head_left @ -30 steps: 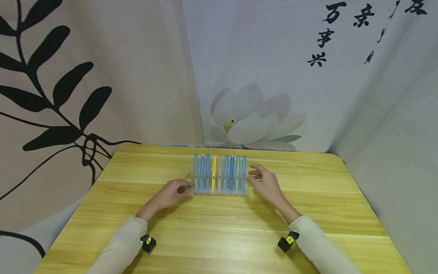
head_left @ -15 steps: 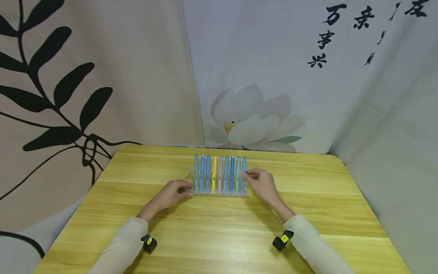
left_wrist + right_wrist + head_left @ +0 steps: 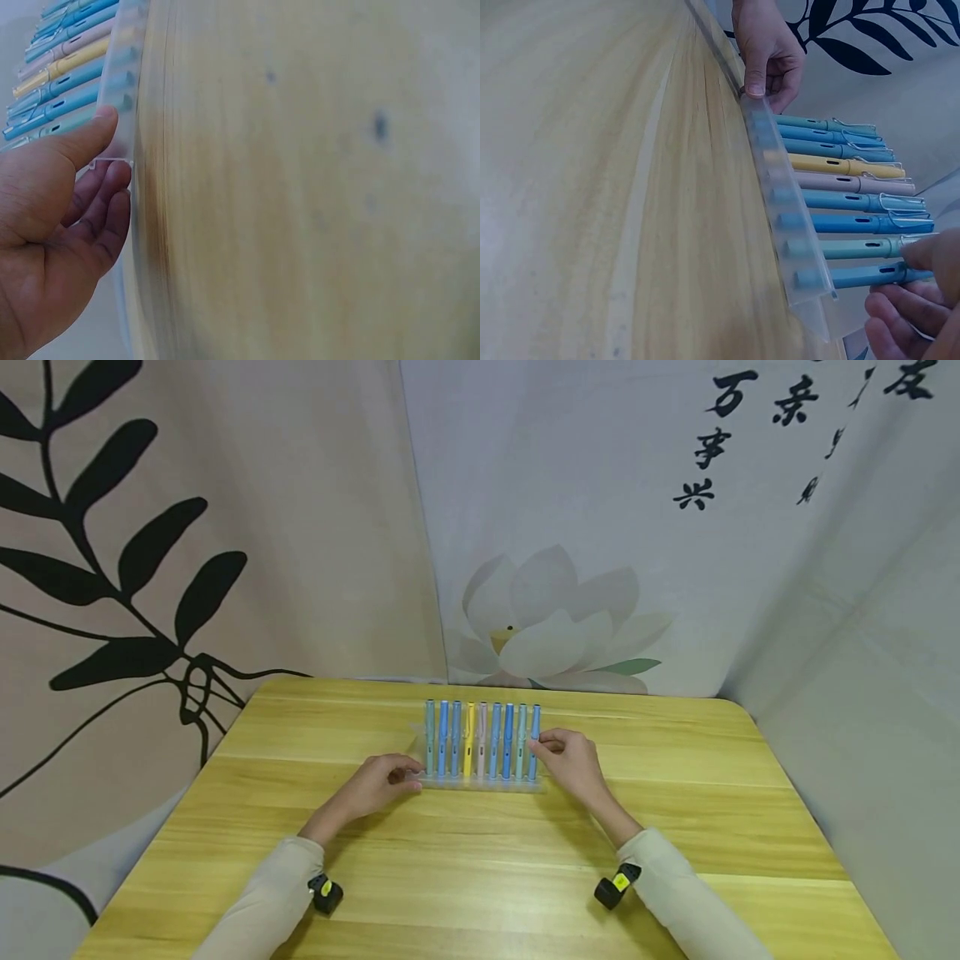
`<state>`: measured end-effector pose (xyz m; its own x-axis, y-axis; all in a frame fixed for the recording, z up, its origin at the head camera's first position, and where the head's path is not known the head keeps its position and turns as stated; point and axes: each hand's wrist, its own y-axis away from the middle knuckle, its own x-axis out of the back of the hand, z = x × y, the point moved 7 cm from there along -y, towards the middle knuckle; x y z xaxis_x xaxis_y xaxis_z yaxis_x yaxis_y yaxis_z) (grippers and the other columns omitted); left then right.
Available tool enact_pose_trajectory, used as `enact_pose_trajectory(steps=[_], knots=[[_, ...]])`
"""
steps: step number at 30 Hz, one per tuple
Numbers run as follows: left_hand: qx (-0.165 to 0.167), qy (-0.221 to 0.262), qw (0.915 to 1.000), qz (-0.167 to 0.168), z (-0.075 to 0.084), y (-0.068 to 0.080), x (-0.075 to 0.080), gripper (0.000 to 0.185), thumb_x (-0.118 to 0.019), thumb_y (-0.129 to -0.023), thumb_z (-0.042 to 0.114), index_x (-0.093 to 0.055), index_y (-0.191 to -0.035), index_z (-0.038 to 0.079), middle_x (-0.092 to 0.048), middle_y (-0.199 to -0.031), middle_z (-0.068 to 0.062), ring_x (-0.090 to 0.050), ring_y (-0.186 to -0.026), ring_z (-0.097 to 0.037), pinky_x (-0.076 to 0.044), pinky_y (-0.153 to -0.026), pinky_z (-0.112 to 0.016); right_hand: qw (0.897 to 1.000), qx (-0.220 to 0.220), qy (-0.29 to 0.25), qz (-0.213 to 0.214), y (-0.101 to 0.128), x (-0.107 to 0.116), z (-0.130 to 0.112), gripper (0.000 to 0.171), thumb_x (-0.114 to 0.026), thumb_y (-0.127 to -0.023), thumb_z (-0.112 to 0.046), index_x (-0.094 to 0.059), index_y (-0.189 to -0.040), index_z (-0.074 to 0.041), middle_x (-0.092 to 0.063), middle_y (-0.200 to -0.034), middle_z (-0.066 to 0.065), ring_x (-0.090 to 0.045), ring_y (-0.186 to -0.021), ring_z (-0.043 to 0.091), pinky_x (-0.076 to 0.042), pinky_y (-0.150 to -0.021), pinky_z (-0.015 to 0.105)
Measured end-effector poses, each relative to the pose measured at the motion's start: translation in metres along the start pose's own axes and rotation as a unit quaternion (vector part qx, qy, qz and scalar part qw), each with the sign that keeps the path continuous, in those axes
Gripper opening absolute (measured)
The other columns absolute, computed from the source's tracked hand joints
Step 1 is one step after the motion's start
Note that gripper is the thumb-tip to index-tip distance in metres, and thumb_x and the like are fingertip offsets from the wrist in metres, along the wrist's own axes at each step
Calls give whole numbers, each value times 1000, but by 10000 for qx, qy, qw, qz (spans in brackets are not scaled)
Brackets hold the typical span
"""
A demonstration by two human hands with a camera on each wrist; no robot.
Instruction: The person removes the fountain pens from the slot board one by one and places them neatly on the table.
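1. The wooden table (image 3: 480,860) is the largest thing in view, yellow-grained with rounded far corners. It bears everything else.
2. Behind it hang printed backdrop cloths: a beige one with black leaves (image 3: 135,568) on the left, and a pale one with a lotus flower (image 3: 547,627) and black calligraphy (image 3: 750,427) on the right.
3. Two cream sleeves (image 3: 262,893) come in from the near edge, each with a small black and yellow wrist device (image 3: 325,892) strapped on.
4. A clear plastic pen rack (image 3: 480,782) stands near the middle of the table, towards the far side. Its long base lies flat on the wood.
5. The left hand (image 3: 371,789) is at the rack's left end. In the left wrist view, the thumb (image 3: 90,139) presses on the base's corner and the fingers curl under it, so the hand grasps the rack.
6. The right hand (image 3: 573,764) is at the rack's right end, its fingers bent and pinching the rightmost blue pen (image 3: 533,742) near its upper part. The right wrist view shows the fingertips (image 3: 922,251) closed on that pen's cap end.
7. Nine pens stand upright side by side in the rack: mostly blue and teal, with a yellow pen (image 3: 469,740) and a pale pink pen (image 3: 482,740) near the middle. All remain seated in the rack.
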<state>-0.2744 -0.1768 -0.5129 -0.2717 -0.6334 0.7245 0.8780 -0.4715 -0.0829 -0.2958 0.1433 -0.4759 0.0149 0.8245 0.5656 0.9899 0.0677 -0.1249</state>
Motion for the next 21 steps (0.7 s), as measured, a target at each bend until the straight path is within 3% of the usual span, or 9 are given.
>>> enact_pose_trajectory(steps=[12,21], knots=[[-57,-10,10000,34,-1,0,0,23,-71,-98,20,-73,-117,8,-72,-106,0,-63,-91,-10,-55,-82,-31,9981,303,-519,149,4,22,-18,38,-70,-98,-35,-73,-120,-4,-77,-101,8,-73,-91,22,-60,-80,41],[-104,35,9999,3,1,0,0,23,-71,-98,20,-72,-117,6,-72,-103,1,-65,-91,-11,-56,-82,-31,9977,348,-471,331,10,46,-19,38,-71,-97,-38,-74,-119,-7,-77,-101,8,-73,-91,22,-59,-81,42]])
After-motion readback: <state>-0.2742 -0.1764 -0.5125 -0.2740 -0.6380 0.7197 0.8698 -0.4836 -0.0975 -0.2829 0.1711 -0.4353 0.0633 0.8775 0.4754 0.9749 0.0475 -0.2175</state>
